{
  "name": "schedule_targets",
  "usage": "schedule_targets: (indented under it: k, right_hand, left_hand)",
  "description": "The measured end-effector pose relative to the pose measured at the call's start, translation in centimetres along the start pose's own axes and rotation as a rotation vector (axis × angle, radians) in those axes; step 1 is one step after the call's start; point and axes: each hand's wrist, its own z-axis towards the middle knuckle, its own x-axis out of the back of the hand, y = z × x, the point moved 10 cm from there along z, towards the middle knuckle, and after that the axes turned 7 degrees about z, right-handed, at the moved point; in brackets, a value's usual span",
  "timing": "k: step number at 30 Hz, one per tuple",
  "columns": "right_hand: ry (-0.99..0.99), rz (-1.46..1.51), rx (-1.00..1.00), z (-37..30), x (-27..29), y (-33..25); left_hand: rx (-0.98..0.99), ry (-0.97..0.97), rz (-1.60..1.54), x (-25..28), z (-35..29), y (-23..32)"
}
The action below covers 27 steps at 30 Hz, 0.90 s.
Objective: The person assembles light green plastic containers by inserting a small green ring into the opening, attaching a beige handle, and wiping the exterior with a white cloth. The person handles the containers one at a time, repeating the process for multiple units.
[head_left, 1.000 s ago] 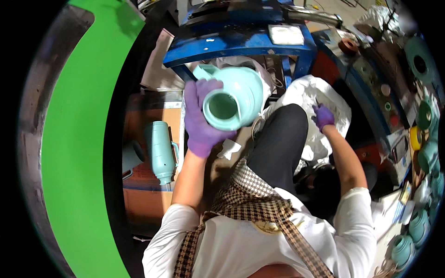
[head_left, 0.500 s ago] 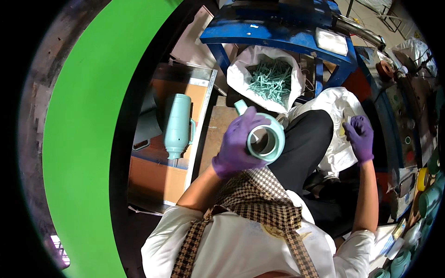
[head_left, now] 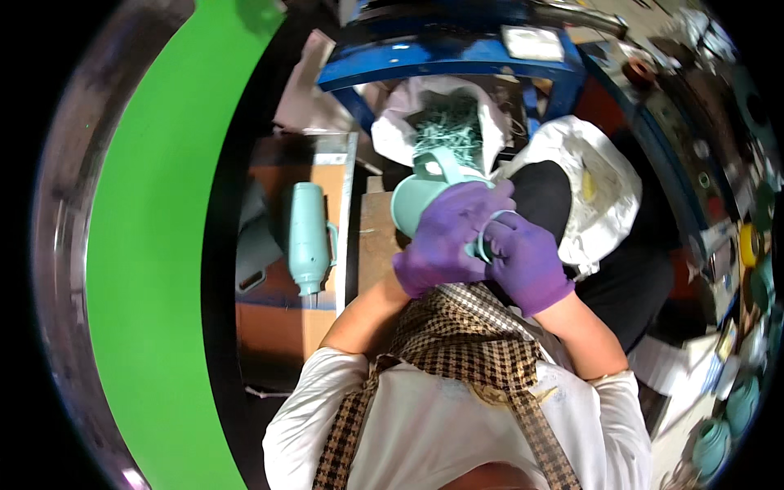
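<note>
The left hand grips a teal jug that juts ahead and leftward from it, while the right hand curls at the jug's mouth, pinching or merely touching, I cannot tell; a hard pull there could twist the smooth-looking body loose from the left glove. Beyond both hands are a white bag of teal strips and a blue bench; leftward, a teal flask lies on a brown surface.
</note>
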Motion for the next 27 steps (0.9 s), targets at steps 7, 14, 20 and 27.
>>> schedule_targets:
  k: [7, 14, 20, 27]
  right_hand:
    - [0.031, 0.172, 0.102, -2.0, -0.5, 3.1]
    - [-0.111, -0.109, 0.2, -1.0, 0.2, 2.8]
    - [-0.171, -0.088, 0.083, -4.2, 1.4, 2.9]
    - [-0.07, -0.118, -0.141, -3.9, 1.7, 4.6]
  left_hand:
    - [0.03, -0.025, 0.131, -2.6, -0.1, -0.4]
    - [-0.056, 0.038, 0.064, -2.9, 1.3, 1.5]
    - [-0.377, -0.052, 0.227, -4.8, 2.3, 6.1]
    - [-0.356, -0.058, 0.197, -4.6, 4.1, 5.4]
